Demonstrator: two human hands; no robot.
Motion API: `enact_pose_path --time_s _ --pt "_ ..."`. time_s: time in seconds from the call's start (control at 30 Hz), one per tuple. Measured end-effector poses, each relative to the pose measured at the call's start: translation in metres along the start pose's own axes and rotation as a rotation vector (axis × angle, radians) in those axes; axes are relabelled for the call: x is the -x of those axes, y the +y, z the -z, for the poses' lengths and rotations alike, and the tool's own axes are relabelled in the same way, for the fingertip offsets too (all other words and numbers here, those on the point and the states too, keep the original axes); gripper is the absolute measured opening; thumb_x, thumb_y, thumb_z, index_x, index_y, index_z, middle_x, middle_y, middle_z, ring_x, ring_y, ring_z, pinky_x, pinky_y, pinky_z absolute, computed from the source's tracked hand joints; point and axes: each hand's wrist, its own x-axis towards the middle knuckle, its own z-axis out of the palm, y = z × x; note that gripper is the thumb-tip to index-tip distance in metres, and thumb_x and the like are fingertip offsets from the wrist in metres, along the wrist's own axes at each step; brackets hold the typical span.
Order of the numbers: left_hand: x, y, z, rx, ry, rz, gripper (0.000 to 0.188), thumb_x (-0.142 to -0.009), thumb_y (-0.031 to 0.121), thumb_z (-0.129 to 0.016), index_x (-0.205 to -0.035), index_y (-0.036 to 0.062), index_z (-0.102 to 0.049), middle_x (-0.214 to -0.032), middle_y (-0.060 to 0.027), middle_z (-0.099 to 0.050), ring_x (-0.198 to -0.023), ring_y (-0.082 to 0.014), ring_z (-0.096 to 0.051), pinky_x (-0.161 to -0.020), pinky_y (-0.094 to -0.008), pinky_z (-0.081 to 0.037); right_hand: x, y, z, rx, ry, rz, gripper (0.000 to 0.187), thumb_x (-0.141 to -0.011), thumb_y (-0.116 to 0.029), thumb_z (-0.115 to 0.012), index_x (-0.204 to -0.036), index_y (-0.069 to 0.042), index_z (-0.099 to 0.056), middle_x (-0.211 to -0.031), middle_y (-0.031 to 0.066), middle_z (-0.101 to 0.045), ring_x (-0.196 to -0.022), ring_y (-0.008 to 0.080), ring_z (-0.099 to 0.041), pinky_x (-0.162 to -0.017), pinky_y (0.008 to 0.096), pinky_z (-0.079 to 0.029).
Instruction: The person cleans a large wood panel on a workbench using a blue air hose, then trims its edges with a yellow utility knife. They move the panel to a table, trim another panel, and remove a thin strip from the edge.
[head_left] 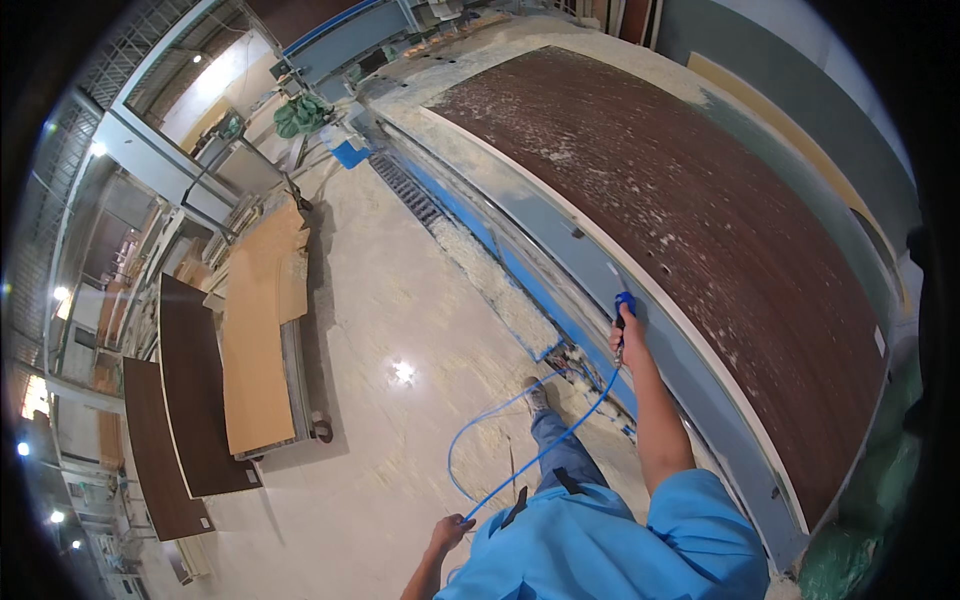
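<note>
My right hand reaches out over the machine's edge, its fingers wrapped round a blue air blow gun. From the gun's lower end a blue air hose runs down past my legs and loops above the floor. Low in the picture, my left hand is closed on that hose, close to my side. Beyond the gun lies a large dark brown wood-grain panel, pale chips and dust scattered over its surface. It rests on the grey machine bed, whose near edge is beside my right arm.
Sawdust fills the channel along the machine's blue side. To the left, a stack of tan boards stands on a wheeled cart, with dark brown panels beside it. Green plastic wrap bulges at the lower right.
</note>
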Motion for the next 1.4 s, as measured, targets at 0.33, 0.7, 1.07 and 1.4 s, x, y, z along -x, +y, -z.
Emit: enact_pose_path --time_s 0.33,0.7,1.07,1.4 --pt "-0.123 0.066 0.123 0.202 -0.032 0.151 0.053 -0.094 0.055 -0.068 -0.093 0.0024 -0.076 -0.084 -0.0083 -0.072 -0.081 -0.0168 -0.065 -0.075 -0.0340 -0.051 -0.151 -0.050 -0.177 0.212 -0.055 0.035 0.054 -0.099 -0.056 -0.063 -0.074 -0.009 -0.052 -0.050 0.0009 -0.046 -0.039 0.0161 -0.045 -0.038 0.0336 -0.034" --pt "-0.158 0.156 0.215 0.173 0.122 0.178 0.056 -0.096 0.058 -0.062 -0.096 0.0034 -0.074 -0.086 -0.0202 -0.073 -0.087 -0.0354 -0.073 -0.076 -0.0444 -0.053 -0.320 -0.083 -0.380 0.121 -0.066 0.037 0.056 -0.101 -0.053 -0.062 -0.068 -0.009 -0.048 -0.049 0.0058 -0.046 -0.037 0.0209 -0.048 -0.035 0.0367 -0.032" --pt "-0.133 0.178 0.200 0.225 0.113 0.241 0.050 -0.097 0.052 -0.064 -0.107 0.0036 -0.071 -0.095 -0.0204 -0.075 -0.095 -0.0342 -0.073 -0.083 -0.0416 -0.055 -0.406 -0.101 -0.535 -0.112 -0.007 0.016 0.061 -0.103 -0.053 -0.057 -0.066 -0.005 -0.051 -0.048 0.0108 -0.049 -0.036 0.0249 -0.048 -0.034 0.0389 -0.035" --pt "-0.159 0.108 0.208 0.088 0.101 0.118 0.048 -0.102 0.050 -0.056 -0.102 0.0064 -0.078 -0.094 -0.0173 -0.075 -0.094 -0.0263 -0.071 -0.083 -0.0386 -0.053 -0.274 -0.097 -0.386 -0.342 0.008 0.065 0.057 -0.099 -0.062 -0.057 -0.076 -0.011 -0.050 -0.052 0.0000 -0.040 -0.041 0.0168 -0.042 -0.040 0.0332 -0.030"
